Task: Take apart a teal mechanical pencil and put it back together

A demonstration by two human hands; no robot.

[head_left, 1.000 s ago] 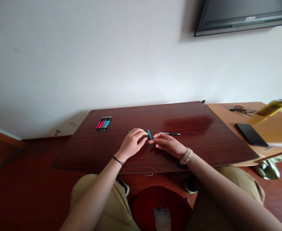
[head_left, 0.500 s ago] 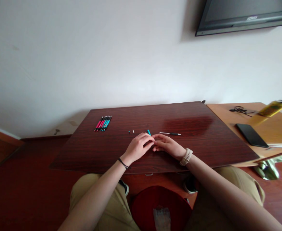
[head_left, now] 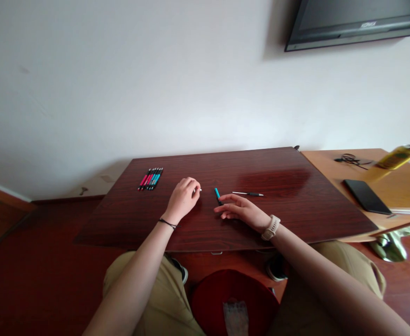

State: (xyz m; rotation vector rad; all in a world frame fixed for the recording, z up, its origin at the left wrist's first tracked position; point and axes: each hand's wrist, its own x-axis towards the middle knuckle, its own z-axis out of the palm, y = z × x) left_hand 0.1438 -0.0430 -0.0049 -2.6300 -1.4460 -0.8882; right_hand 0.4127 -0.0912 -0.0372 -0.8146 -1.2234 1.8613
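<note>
My left hand (head_left: 183, 199) is closed in a pinch over the table. A small white piece (head_left: 200, 190) shows at its fingertips. My right hand (head_left: 239, 209) is open, fingers apart and nothing seen in them. Beside its fingertips lies a blue pen barrel (head_left: 217, 192) with a dark lower end. Just beyond that hand is a black pen grip section (head_left: 253, 194) with a thin white refill (head_left: 239, 192) pointing left. At the table's left side several pink and blue pens (head_left: 150, 179) lie in a row.
The dark wooden table (head_left: 191, 228) stands against a white wall. On a lighter side table (head_left: 409, 186) at the right are a black phone (head_left: 366, 196), a coiled cable (head_left: 351, 160) and a yellow can (head_left: 399, 157). A red stool (head_left: 205, 298) shows between my legs.
My hands have parted. The left moved left and away from me to the white piece, which it now pinches; a small dark piece nearby is hidden. My right fingers have spread, uncovering more barrel.
</note>
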